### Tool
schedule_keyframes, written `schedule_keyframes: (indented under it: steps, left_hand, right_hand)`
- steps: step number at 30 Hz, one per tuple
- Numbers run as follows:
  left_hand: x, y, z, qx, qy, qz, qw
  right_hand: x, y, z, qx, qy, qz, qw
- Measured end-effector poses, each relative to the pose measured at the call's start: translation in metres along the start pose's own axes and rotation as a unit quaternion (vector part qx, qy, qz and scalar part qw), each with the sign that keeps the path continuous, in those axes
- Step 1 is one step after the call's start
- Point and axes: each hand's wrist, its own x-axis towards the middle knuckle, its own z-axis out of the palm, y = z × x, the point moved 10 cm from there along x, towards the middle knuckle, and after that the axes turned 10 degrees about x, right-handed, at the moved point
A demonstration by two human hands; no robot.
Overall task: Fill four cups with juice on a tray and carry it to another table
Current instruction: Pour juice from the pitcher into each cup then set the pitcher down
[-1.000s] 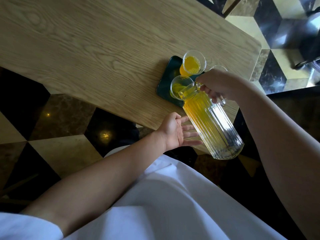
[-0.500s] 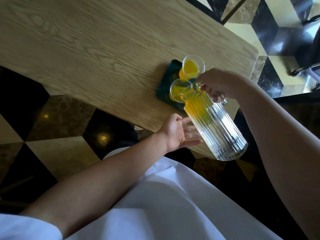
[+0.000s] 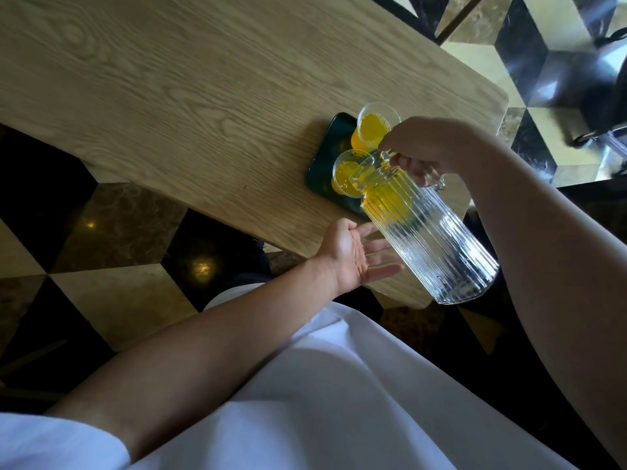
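A dark green tray (image 3: 327, 157) lies near the wooden table's right end. Two clear cups show on it: the far cup (image 3: 373, 128) holds orange juice, the near cup (image 3: 346, 173) is partly filled. My right hand (image 3: 431, 147) is shut on the handle of a ribbed glass pitcher (image 3: 431, 239), tipped steeply with its spout over the near cup and juice gathered at the neck. My left hand (image 3: 356, 256) is open, palm up, beside the pitcher's lower body; its fingertips reach under it. Any other cups are hidden behind my right hand.
The wooden table (image 3: 169, 96) stretches to the left and far side. Its near edge runs just beside my left hand. A black and cream tiled floor (image 3: 118, 300) lies below. A dark chair base (image 3: 583, 83) stands at the far right.
The pitcher has tipped further, its base rising, and less juice remains in it. The near cup has filled more. My left hand stays open beside the pitcher.
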Motion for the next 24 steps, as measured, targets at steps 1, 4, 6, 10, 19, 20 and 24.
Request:
schedule_keyframes:
  steps: [1,4,6,10,19,20,24]
  left_hand:
    - [0.001,0.0,0.0,-0.002,0.001,-0.001,1.0]
    - [0.003,-0.003,0.0,-0.021,0.01,-0.006,1.0]
    - [0.003,-0.004,0.002,-0.032,0.013,-0.006,0.999]
    - [0.005,-0.005,0.006,-0.037,0.013,-0.002,0.999]
    - [0.002,-0.001,0.018,-0.061,-0.021,0.002,0.998]
    - [0.004,-0.001,0.018,-0.063,-0.023,0.0,0.998]
    - [0.005,0.001,0.02,-0.069,-0.026,0.0,0.997]
  right_hand:
    - [-0.001,0.0,0.0,0.003,0.006,0.007,1.0]
    - [-0.007,-0.002,0.002,-0.002,0.014,0.018,1.0]
    - [-0.011,-0.002,0.004,-0.012,0.014,0.036,0.999]
    - [-0.015,-0.008,0.004,-0.061,0.015,0.035,0.997]
    - [0.01,-0.005,-0.008,0.052,0.033,-0.01,0.998]
    - [0.01,-0.003,-0.008,0.08,0.031,0.003,0.996]
    - [0.001,-0.023,-0.009,-0.023,0.03,-0.026,0.999]
